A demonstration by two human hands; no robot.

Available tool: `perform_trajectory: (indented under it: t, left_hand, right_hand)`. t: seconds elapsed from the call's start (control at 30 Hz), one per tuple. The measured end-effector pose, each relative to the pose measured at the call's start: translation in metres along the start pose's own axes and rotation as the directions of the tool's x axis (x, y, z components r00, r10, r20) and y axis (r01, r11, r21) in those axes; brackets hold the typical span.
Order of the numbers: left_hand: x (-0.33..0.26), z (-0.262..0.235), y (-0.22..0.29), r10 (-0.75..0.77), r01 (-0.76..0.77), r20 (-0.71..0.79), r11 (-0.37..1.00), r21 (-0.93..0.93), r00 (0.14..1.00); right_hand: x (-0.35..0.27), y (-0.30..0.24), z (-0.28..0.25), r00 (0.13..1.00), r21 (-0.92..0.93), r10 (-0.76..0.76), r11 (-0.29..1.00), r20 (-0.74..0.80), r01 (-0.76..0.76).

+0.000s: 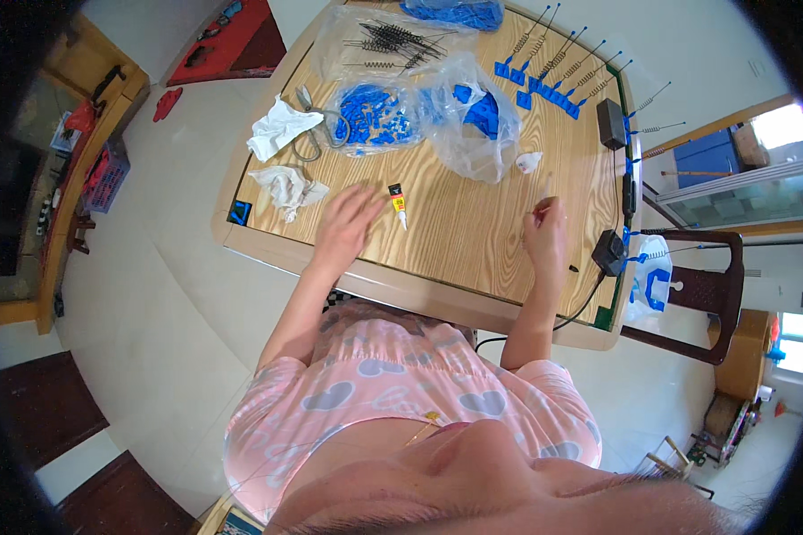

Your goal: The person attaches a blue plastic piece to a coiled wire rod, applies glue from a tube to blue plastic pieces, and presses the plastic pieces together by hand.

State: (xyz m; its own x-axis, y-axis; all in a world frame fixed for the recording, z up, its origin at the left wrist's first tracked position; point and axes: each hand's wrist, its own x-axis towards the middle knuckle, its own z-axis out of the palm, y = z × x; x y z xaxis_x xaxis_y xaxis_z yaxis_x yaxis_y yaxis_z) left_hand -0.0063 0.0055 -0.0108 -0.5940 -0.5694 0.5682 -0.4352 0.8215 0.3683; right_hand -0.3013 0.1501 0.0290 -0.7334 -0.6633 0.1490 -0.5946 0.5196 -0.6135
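My left hand [348, 223] is spread with its fingers apart on the wooden tabletop, just left of a small yellow and black glue tube [397, 204]. The tube lies with its white nozzle toward me. Over the right part of the table, my right hand [545, 234] is closed in a pinch; what its fingers hold, if anything, I cannot make out. Beyond that hand sits a small crumpled white piece [528, 162]. A small dark piece [574, 268] lies to its right, near a black adapter [609, 252] with a cable.
Bags of blue pieces [376, 116] and blue parts [478, 111] lie farther back, beside black coiled wires [393, 45]. Scissors [309, 147] and white tissues [282, 126] are at the left. Several springs with blue tabs [553, 94] line the far right edge, near a black box [611, 124].
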Motion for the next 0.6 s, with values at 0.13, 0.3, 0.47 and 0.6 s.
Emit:
perform_trajectory:
  t: [0.13, 0.3, 0.47, 0.6]
  left_hand:
    - [0.027, 0.017, 0.008, 0.136, -0.131, 0.207, 0.991, -0.039, 0.969]
    - [0.029, 0.038, 0.000, 0.147, -0.106, 0.337, 0.985, -0.135, 0.930]
    - [0.042, 0.025, 0.040, -0.191, 0.352, 0.323, 0.741, -0.572, 0.927]
    - [0.042, 0.026, 0.062, -0.270, 0.400, 0.307, 0.433, -0.807, 0.912]
  right_hand:
    - [-0.002, 0.028, 0.029, 0.991, -0.069, -0.001, 0.998, 0.131, 0.010]
    - [-0.010, 0.007, 0.015, 0.991, -0.178, -0.128, 0.975, 0.039, 0.133]
    - [-0.034, -0.039, 0.016, 0.918, 0.302, -0.315, 0.923, 0.241, 0.238]
    - [-0.046, -0.066, 0.029, 0.875, 0.522, -0.390, 0.830, 0.288, 0.198]
